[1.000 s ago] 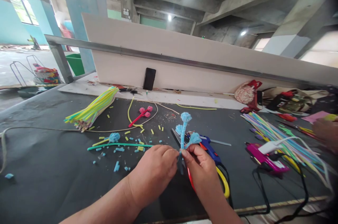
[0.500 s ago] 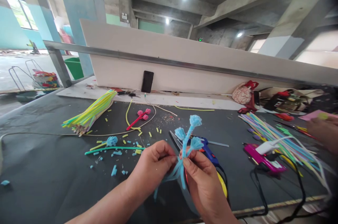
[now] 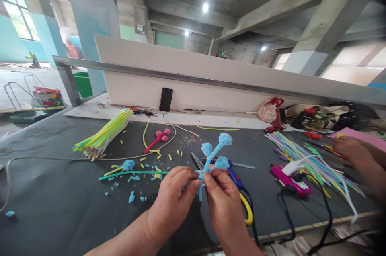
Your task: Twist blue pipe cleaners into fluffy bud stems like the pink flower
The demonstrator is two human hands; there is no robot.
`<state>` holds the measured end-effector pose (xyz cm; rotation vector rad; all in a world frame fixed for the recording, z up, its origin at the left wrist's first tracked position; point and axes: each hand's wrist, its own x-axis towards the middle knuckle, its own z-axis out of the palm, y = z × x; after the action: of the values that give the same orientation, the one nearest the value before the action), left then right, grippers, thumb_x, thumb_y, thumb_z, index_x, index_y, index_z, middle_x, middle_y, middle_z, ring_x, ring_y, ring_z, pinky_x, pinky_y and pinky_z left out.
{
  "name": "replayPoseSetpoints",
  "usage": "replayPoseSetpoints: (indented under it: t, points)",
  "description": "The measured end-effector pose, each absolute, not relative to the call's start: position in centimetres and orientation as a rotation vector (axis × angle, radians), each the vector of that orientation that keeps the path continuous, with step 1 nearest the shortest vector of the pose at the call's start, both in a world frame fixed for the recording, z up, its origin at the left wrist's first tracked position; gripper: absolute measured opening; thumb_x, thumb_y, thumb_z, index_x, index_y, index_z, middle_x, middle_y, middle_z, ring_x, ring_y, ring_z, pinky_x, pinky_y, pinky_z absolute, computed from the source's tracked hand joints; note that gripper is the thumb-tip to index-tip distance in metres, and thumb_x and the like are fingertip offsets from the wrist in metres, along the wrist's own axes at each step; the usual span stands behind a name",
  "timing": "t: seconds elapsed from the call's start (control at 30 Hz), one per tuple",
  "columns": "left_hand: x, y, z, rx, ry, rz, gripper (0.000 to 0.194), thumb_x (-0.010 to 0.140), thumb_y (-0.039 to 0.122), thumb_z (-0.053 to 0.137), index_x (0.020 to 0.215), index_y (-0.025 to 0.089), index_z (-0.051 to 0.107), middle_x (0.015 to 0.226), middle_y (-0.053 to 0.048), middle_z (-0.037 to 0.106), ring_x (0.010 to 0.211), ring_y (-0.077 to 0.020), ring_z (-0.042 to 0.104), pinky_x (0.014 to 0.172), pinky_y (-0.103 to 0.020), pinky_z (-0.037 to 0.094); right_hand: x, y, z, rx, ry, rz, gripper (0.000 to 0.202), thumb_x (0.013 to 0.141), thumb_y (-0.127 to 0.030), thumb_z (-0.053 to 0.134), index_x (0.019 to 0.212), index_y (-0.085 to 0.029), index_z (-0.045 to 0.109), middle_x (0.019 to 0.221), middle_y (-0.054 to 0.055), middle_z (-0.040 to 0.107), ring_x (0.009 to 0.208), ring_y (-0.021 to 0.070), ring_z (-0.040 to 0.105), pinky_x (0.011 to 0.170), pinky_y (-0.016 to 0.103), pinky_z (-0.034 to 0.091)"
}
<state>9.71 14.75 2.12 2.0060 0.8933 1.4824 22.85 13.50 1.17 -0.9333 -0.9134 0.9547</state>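
A light blue pipe-cleaner flower sprig (image 3: 212,154) with three fluffy heads stands upright between my hands. My right hand (image 3: 225,195) is closed, pinching its stem between thumb and fingers. My left hand (image 3: 175,191) is closed on the blue pipe-cleaner ends at the stem's left side; its fingertips partly hide them. Behind the hands lie scissors (image 3: 196,161) with a yellow handle and a blue glue gun (image 3: 235,175), both partly covered. To the left are a green pipe cleaner (image 3: 135,172), a loose blue flower head (image 3: 128,165) and blue and yellow clippings.
A yellow-green pipe-cleaner bundle (image 3: 104,133) lies left, near a red sprig (image 3: 155,142). On the right are a pastel bundle (image 3: 301,157), a magenta device (image 3: 289,179) with cables, and another person's hand (image 3: 351,148). A phone (image 3: 166,99) leans on the back board.
My left hand has brought the loose blue ends up against the stem; they previously trailed down to the left. The view has shifted slightly, and the other person's hand shows more.
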Motion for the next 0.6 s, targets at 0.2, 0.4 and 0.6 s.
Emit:
replayPoseSetpoints:
  t: [0.2,0.4,0.6]
  points:
    - [10.1,15.0,2.6,1.523,0.777,1.173,0.017,0.082,0.031,0.057,0.075,0.016,0.054,0.069,0.000,0.055,0.065,-0.0119,0.051,0.061,-0.023,0.041,22.8,13.1,1.6,-1.123,-1.173,0.652,0.015,0.074,-0.035,0.068,0.072,-0.021,0.064,0.082,0.003,0.062,0.073,0.0185,0.055,0.065,0.029,0.044]
    - [9.9,15.1,3.2,1.400,0.665,1.036,0.020,0.082,0.033,0.055,0.075,0.016,0.050,0.061,0.005,0.044,0.055,-0.0077,0.040,0.054,-0.021,0.034,24.0,13.6,1.9,-1.092,-1.523,0.471,0.009,0.085,-0.027,0.056,0.085,-0.023,0.064,0.090,0.005,0.067,0.083,0.0209,0.061,0.078,0.033,0.047]
    - [10.5,15.3,3.2,1.224,0.719,1.059,0.028,0.071,0.036,0.065,0.066,0.016,0.047,0.058,0.007,0.042,0.053,-0.0056,0.034,0.050,-0.019,0.028,24.3,13.9,1.4,-1.119,-1.563,0.310,0.005,0.082,-0.022,0.057,0.083,-0.023,0.062,0.082,0.003,0.066,0.075,0.0193,0.062,0.068,0.029,0.048]
